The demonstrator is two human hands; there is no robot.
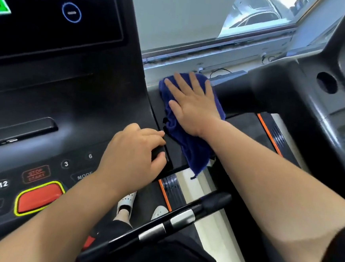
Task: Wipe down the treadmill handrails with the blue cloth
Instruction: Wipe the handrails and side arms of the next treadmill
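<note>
The blue cloth (189, 146) lies draped over the black right arm of the treadmill (174, 149), just right of the console. My right hand (192, 103) presses flat on the cloth's upper part, fingers straight and spread. A corner of the cloth hangs off the arm's near edge. My left hand (137, 150) rests at the console's right edge, fingers curled round a black ridge there. A black handrail with silver bands (172, 222) runs diagonally below both arms.
The console (44, 120) with a dark screen, numbered keys and a red stop button (38, 199) fills the left. A second treadmill's frame (318, 97) stands at the right. A window sill (215, 53) runs behind. My white shoes (126, 201) stand on the belt.
</note>
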